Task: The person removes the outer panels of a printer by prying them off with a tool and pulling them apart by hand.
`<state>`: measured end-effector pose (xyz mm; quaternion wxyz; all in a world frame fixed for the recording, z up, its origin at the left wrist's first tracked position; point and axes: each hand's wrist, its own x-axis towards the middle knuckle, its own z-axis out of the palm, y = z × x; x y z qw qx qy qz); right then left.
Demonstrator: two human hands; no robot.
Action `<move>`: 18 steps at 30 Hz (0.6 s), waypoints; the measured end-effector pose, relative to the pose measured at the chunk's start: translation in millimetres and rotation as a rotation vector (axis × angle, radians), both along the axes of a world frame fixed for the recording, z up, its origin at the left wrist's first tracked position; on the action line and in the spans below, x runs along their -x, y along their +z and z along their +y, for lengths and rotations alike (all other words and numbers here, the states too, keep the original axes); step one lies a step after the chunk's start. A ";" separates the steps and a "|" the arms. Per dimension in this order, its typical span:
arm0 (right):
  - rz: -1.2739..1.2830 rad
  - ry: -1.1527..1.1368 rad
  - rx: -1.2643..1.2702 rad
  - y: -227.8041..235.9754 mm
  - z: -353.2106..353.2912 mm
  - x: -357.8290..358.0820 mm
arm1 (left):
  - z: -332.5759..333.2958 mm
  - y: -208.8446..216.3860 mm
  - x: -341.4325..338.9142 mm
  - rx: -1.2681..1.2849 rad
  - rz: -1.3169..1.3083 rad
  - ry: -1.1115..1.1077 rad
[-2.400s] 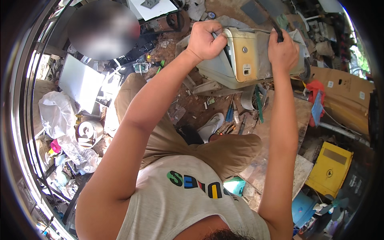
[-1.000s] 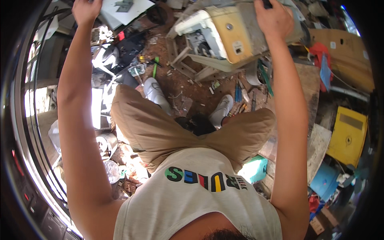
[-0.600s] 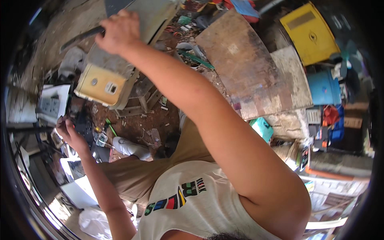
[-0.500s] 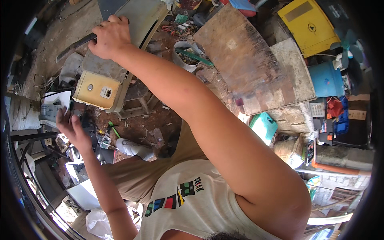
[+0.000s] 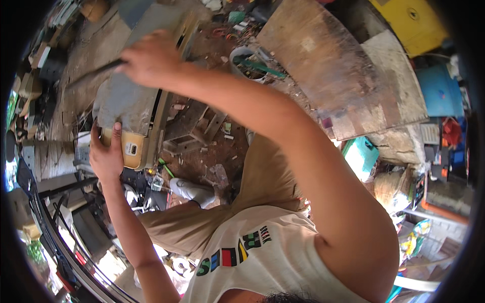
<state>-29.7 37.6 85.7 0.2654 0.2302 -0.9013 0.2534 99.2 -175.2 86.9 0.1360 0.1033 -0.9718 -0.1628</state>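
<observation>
Case [image 5: 121, 96] lay left of bucket [image 5: 235, 54], strip [image 5: 262, 68] in bucket; board [image 5: 323, 60] right of bucket, bin [image 5: 438, 91] right of board; shoe [image 5: 192, 192] on floor [image 5: 206, 162].

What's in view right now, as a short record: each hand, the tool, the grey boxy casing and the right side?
Left hand: fingers spread, at the yellowed rectangular end panel of the grey boxy casing
Right hand: gripping a long narrow dark tool, motion-blurred
Tool direction: extends left from the hand; contact cannot be told
Casing: end panel faces the person
Right side: flat brown stained board, blue plastic bucket, yellow flat-sided box cut off by the picture's top edge
</observation>
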 end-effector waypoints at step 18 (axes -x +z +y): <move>-0.348 -0.204 -0.056 -25.8 40.0 -17.5 | -80.6 -87.8 -29.7 -1.311 0.673 0.410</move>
